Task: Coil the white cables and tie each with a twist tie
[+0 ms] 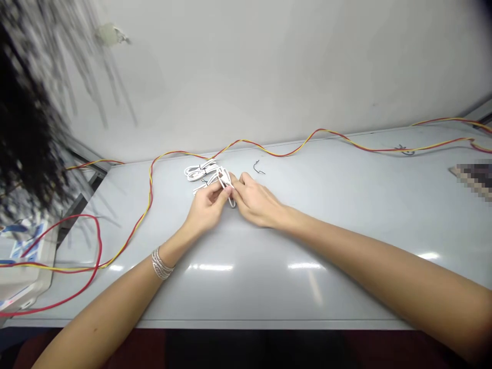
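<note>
A coiled white cable (226, 179) is held between my two hands near the middle of the table. My left hand (207, 206) pinches it from the left, thumb on the coil. From the right, my right hand (255, 201) grips the same coil with its fingers bent, fingertips close to my left thumb. Just behind my left hand lies another white cable bundle (200, 170) with a dark tie around it. A further white coil (203, 187) with a dark tie shows partly beside my left fingers. Whether my fingers also hold a tie is too small to tell.
A twisted red and yellow wire (150, 189) runs along the back and left of the grey table (246, 287). Dark tie pieces (257, 167) lie behind my right hand. A white device (42, 277) with a red cable (100, 241) stands left. Dark strands hang at upper left.
</note>
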A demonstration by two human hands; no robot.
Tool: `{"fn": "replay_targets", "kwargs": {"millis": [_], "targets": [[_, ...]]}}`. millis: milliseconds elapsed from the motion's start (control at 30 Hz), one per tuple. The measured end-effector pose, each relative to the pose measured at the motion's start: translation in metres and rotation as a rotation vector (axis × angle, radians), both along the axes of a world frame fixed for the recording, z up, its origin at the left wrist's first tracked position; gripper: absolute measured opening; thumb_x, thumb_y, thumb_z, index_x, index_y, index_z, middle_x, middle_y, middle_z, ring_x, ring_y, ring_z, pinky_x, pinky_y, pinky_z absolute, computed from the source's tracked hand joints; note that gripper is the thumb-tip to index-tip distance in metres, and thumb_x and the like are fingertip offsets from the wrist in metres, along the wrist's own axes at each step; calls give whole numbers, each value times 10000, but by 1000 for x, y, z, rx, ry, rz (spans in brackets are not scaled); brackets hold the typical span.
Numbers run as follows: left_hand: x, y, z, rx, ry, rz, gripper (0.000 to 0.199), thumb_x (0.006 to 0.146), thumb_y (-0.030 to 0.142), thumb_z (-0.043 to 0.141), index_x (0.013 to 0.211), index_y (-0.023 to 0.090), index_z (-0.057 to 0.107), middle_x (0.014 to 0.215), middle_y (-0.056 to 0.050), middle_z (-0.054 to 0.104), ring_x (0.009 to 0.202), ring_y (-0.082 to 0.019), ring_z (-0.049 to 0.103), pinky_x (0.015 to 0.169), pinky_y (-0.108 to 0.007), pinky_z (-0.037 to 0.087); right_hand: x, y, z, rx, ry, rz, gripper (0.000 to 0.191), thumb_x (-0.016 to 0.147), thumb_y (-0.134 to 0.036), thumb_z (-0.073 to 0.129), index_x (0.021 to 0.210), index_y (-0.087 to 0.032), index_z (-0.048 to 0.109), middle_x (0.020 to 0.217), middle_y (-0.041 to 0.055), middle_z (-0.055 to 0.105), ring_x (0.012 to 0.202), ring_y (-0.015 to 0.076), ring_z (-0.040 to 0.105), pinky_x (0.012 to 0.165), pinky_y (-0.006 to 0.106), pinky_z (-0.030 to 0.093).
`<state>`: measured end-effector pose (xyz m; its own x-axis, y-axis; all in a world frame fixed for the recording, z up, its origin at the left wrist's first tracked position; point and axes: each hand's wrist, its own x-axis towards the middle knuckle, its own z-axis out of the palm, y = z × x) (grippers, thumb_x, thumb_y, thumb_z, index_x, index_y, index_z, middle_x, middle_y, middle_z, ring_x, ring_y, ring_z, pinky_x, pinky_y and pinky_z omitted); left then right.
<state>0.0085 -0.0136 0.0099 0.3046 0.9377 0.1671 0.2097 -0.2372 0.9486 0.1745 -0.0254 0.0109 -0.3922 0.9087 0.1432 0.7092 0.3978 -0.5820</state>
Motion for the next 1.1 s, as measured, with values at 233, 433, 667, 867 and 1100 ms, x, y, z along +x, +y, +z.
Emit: {"fn": "replay_targets", "kwargs": {"millis": [233, 433, 667, 867, 1100], "targets": [[-1, 4, -5, -23, -40, 39, 389, 825, 510, 692, 944, 147, 763, 921, -73, 752, 884, -221, 677, 818, -329, 563, 6, 5, -1, -71, 210, 72, 345, 1022, -297, 296, 883, -184, 592, 786, 34, 612, 678, 166, 518, 658, 293, 372], [-4, 5, -1, -50, -49, 20, 396, 788, 477, 748, 974, 128, 777, 905, -78, 753, 939, -233, 661, 861, -324, 533, 7, 14, -13, -228, 686, 164, 265, 956, -358, 505, 981, -141, 655, 772, 28, 647, 684, 140, 580, 654, 260, 465], [-5, 4, 8, -3, 40, -45, 356, 848, 471, 693, 744, 136, 759, 789, -56, 706, 839, -189, 621, 837, -292, 484, 11, 18, -11, -359, 817, 29, 470, 818, -451, 717, 1179, -152, 703, 572, -45, 584, 355, 75, 434, 364, 226, 347], [-8, 5, 1, -253, -143, -125, 434, 818, 553, 694, 847, 124, 755, 809, -86, 731, 768, -197, 667, 748, -306, 525, 13, 22, -7, -361, 790, 28, 333, 708, -434, 820, 686, -140, 665, 498, -52, 548, 333, 75, 473, 364, 215, 327], [-11, 6, 11, -466, -149, -200, 459, 751, 556, 761, 684, 108, 686, 626, -61, 671, 586, -148, 622, 597, -267, 510, 11, 17, -6, -325, 691, 26, 266, 674, -339, 839, 764, -141, 685, 518, -60, 574, 381, 72, 501, 442, 213, 386]]}}
